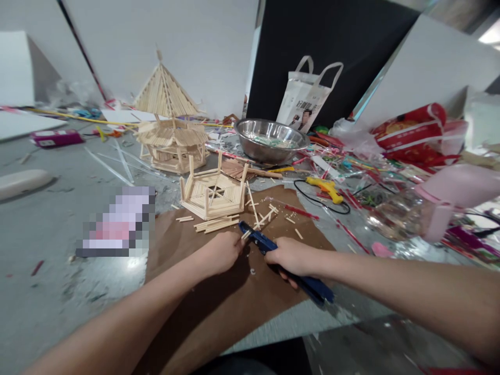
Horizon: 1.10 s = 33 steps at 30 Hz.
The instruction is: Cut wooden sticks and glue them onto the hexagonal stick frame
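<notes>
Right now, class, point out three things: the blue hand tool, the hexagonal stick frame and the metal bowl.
Blue hand tool (266, 244), head view: on its front part, beside the right hand (291, 256).
Hexagonal stick frame (229, 197), head view: on its slatted base.
Metal bowl (263, 151), head view: on its outer wall.

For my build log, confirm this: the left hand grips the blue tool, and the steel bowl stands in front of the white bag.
Wrong hand: the head view shows the right hand gripping the blue tool. The steel bowl does stand in front of the white bag.
</notes>
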Each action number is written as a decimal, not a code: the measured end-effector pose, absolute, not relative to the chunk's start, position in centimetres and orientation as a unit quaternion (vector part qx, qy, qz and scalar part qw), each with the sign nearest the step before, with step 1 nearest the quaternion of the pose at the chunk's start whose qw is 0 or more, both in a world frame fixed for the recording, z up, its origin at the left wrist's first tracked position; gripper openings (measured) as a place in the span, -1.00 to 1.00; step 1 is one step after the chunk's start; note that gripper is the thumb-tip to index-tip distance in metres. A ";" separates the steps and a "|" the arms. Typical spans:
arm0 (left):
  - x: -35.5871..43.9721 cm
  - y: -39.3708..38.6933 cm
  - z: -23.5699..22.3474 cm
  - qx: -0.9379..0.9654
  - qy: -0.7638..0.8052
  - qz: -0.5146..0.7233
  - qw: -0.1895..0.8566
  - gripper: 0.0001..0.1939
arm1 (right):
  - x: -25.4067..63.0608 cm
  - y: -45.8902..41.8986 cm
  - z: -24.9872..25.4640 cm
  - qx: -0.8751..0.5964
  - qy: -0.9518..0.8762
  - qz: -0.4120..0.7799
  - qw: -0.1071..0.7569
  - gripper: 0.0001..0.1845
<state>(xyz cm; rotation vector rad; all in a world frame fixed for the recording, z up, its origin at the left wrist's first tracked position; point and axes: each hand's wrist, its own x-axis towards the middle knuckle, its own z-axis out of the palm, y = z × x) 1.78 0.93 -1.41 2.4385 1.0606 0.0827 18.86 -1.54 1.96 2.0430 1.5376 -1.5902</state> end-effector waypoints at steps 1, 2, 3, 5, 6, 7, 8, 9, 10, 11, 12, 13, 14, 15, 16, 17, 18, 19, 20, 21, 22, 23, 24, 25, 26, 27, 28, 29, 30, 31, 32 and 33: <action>1.8 0.9 -1.3 0.885 0.395 0.029 0.245 -0.72 | 18.9 -1.6 1.9 0.676 0.506 -0.531 0.065 -0.88; 1.9 0.9 -1.2 0.877 0.405 0.029 0.256 -0.71 | 19.0 -1.6 1.9 0.675 0.502 -0.537 0.065 -0.89; 1.9 0.9 -1.1 0.869 0.416 0.029 0.267 -0.70 | 19.0 -1.6 2.0 0.672 0.497 -0.545 0.064 -0.89; 2.0 0.8 -0.8 0.854 0.431 0.031 0.289 -0.69 | 19.1 -1.6 2.4 0.662 0.484 -0.569 0.064 -0.89; 2.0 0.7 -0.7 0.849 0.436 0.034 0.297 -0.70 | 19.1 -1.5 2.6 0.655 0.474 -0.585 0.064 -0.88; 2.0 0.7 -0.6 0.847 0.438 0.040 0.300 -0.70 | 19.0 -1.5 2.9 0.647 0.464 -0.601 0.066 -0.86; 2.0 0.6 -0.6 0.844 0.441 0.046 0.300 -0.69 | 19.0 -1.4 3.3 0.641 0.454 -0.616 0.069 -0.82; 1.9 0.5 -0.5 0.846 0.441 0.048 0.296 -0.69 | 19.0 -1.4 3.6 0.637 0.441 -0.628 0.073 -0.78; 1.9 0.5 -0.4 0.853 0.434 0.046 0.285 -0.71 | 18.9 -1.4 4.0 0.637 0.426 -0.638 0.074 -0.74; 1.9 0.5 -0.3 0.865 0.423 0.038 0.269 -0.73 | 18.9 -1.5 4.4 0.639 0.410 -0.647 0.072 -0.71; 1.9 0.5 -0.2 0.876 0.411 0.027 0.250 -0.76 | 18.9 -1.6 4.8 0.641 0.392 -0.657 0.066 -0.69; 1.8 0.5 -0.1 0.885 0.401 0.020 0.233 -0.78 | 19.0 -1.7 5.2 0.642 0.373 -0.668 0.059 -0.69; 1.8 0.5 0.0 0.891 0.397 0.018 0.220 -0.79 | 19.1 -1.9 5.6 0.642 0.354 -0.679 0.052 -0.71; 1.8 0.5 0.1 0.893 0.398 0.023 0.210 -0.79 | 19.2 -2.2 5.8 0.639 0.339 -0.689 0.044 -0.74; 1.8 0.5 0.2 0.892 0.402 0.032 0.203 -0.78 | 19.4 -2.4 6.0 0.636 0.328 -0.698 0.036 -0.76; 1.8 0.5 0.2 0.892 0.405 0.040 0.196 -0.76 | 19.6 -2.6 6.1 0.633 0.323 -0.703 0.031 -0.78; 1.8 0.5 0.1 0.893 0.406 0.043 0.191 -0.75 | 19.8 -2.7 6.1 0.632 0.325 -0.703 0.030 -0.80; 1.8 0.5 0.0 0.892 0.408 0.043 0.192 -0.75 | 20.0 -2.9 6.0 0.633 0.332 -0.699 0.030 -0.80; 1.8 0.5 -0.1 0.888 0.411 0.041 0.201 -0.74 | 20.2 -3.0 5.9 0.635 0.344 -0.691 0.031 -0.80; 1.8 0.5 -0.2 0.881 0.418 0.042 0.218 -0.73 | 20.3 -3.0 5.7 0.637 0.358 -0.682 0.032 -0.81; 1.8 0.4 -0.4 0.871 0.427 0.044 0.239 -0.72 | 20.4 -3.1 5.5 0.641 0.373 -0.670 0.033 -0.82; 1.9 0.3 -0.5 0.859 0.437 0.049 0.261 -0.70 | 20.5 -3.1 5.2 0.647 0.388 -0.656 0.034 -0.83; 1.9 0.2 -0.6 0.849 0.447 0.053 0.278 -0.68 | 20.5 -3.1 5.0 0.653 0.403 -0.640 0.039 -0.85; 2.0 0.2 -0.6 0.841 0.455 0.057 0.289 -0.66 | 20.4 -3.0 4.8 0.660 0.416 -0.624 0.050 -0.86; 2.0 0.1 -0.6 0.837 0.459 0.059 0.293 -0.65 | 20.3 -3.0 4.6 0.668 0.425 -0.607 0.067 -0.87; 2.1 0.0 -0.5 0.836 0.461 0.058 0.292 -0.65 | 20.2 -3.0 4.4 0.676 0.432 -0.591 0.083 -0.87; 2.1 0.0 -0.5 0.838 0.460 0.054 0.288 -0.66 | 20.1 -3.0 4.3 0.684 0.436 -0.577 0.095 -0.87; 2.2 0.0 -0.4 0.840 0.461 0.047 0.283 -0.66 | 19.9 -3.0 4.1 0.689 0.440 -0.567 0.099 -0.86; 2.2 -0.1 -0.3 0.841 0.463 0.039 0.278 -0.67 | 19.8 -3.0 3.9 0.693 0.446 -0.558 0.094 -0.86; 2.3 -0.1 -0.3 0.839 0.468 0.030 0.274 -0.67 | 19.6 -3.0 3.8 0.697 0.455 -0.548 0.082 -0.85; 2.3 -0.1 -0.2 0.836 0.475 0.024 0.273 -0.66 | 19.5 -3.1 3.6 0.701 0.470 -0.533 0.066 -0.85; 2.3 -0.1 -0.2 0.832 0.482 0.020 0.273 -0.65 | 19.5 -3.2 3.4 0.704 0.488 -0.513 0.053 -0.86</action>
